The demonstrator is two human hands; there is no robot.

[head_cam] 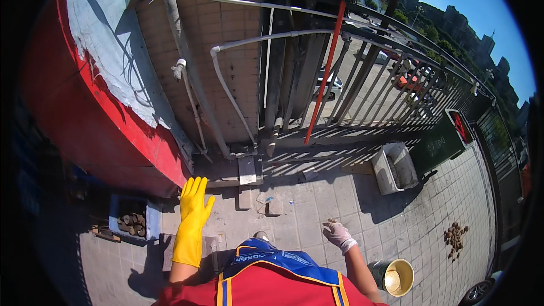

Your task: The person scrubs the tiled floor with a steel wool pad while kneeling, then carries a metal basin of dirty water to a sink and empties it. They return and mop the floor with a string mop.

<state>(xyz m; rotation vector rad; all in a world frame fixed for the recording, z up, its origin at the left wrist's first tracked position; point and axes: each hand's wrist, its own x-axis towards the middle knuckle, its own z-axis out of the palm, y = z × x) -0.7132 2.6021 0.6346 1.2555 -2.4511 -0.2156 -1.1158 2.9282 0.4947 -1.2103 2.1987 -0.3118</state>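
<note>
My left hand (195,204) wears a long yellow rubber glove and is raised near the base of the red wall (123,136). Its fingers are stretched out, the thumb stands apart, and nothing is in it. A thin, translucent disposable glove covers my right hand (337,233), which hangs over the paving with loosely bent fingers and no object visible in it. Close to my right forearm is a round bucket (398,277) with a cream inside. A blue apron with orange edging (272,259) covers my front.
At left stands a blue crate (154,221) holding brown chunks (132,224). A white foam box (394,168) and a green wheeled bin (437,142) stand by the metal railing (361,80). A red-handled mop (326,72) leans there. Brown lumps (455,240) lie on the paving. Pipes (229,83) run along the wall.
</note>
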